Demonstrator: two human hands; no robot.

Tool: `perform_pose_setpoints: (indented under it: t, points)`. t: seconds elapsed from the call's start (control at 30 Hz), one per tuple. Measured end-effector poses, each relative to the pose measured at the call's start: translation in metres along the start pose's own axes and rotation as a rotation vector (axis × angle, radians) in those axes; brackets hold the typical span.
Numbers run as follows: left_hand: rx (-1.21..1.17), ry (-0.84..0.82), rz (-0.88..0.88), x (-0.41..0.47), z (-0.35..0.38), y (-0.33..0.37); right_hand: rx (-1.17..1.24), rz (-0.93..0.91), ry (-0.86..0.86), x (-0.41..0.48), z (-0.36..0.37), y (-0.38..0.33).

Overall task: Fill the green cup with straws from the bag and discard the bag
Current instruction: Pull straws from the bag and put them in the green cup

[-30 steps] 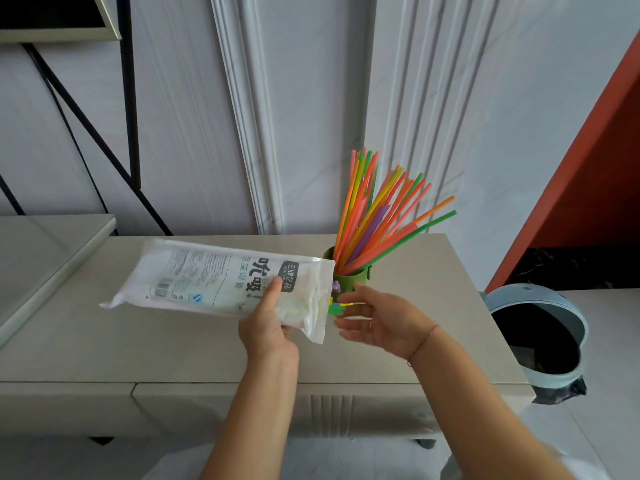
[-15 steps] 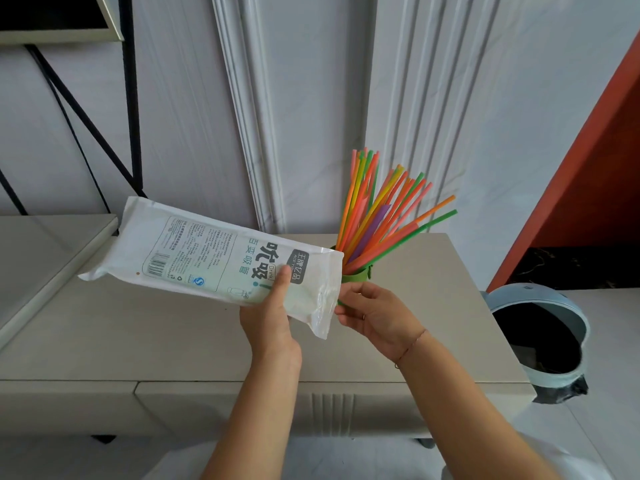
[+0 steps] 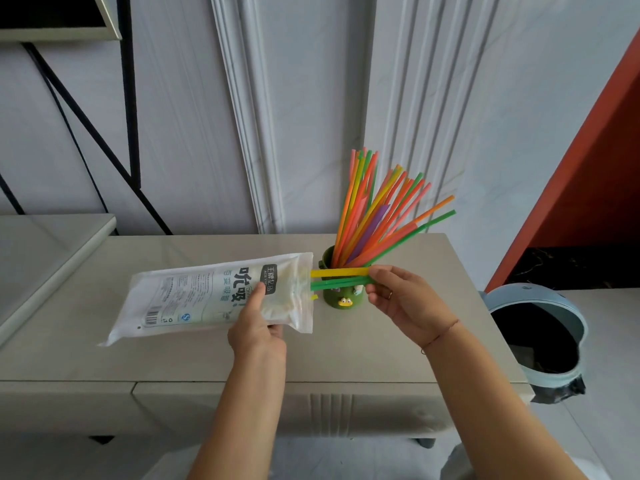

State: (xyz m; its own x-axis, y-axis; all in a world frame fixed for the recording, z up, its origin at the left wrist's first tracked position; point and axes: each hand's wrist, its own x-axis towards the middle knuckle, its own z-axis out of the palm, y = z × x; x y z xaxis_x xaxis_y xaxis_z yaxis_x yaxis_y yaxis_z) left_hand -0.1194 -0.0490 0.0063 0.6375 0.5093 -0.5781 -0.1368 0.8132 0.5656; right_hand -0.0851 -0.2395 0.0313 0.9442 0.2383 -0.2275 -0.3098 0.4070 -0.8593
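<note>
A green cup (image 3: 341,296) with small figures on its front stands on the beige cabinet top (image 3: 194,355), holding several orange, yellow, green and purple straws (image 3: 374,216) fanned up and to the right. My left hand (image 3: 258,327) grips the white printed straw bag (image 3: 211,296) near its open right end, held almost level above the top. My right hand (image 3: 394,296) pinches a few yellow and green straws (image 3: 337,277) that stick out of the bag's mouth, just in front of the cup.
A light-blue bin (image 3: 540,337) with a black liner stands on the floor, right of the cabinet. A second surface (image 3: 45,244) adjoins at the left. Panelled wall behind, with a black metal frame (image 3: 128,98) at the left and an orange panel (image 3: 595,161) at the right.
The bag has tilted back down to near level and shifted right. My right hand, empty before, has closed on straws and drawn them partly out of the bag's mouth.
</note>
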Motion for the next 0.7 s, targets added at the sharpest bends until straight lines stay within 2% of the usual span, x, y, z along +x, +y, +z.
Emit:
perform_pose_setpoints:
  t: [0.17,0.37,0.53,0.7]
  points:
    - [0.02,-0.012,-0.058,-0.007,0.003,-0.016,0.156,0.004,-0.071,0.0,0.018,0.02]
    - [0.048,-0.036,-0.062,-0.005,0.003,-0.02,0.023,-0.089,0.006,0.001,0.023,0.025]
    - [0.014,0.013,-0.038,0.005,-0.003,-0.006,-0.013,-0.011,0.054,0.002,0.004,0.008]
    - [0.038,0.007,-0.052,0.004,-0.004,-0.016,0.04,0.014,0.022,0.003,0.009,0.012]
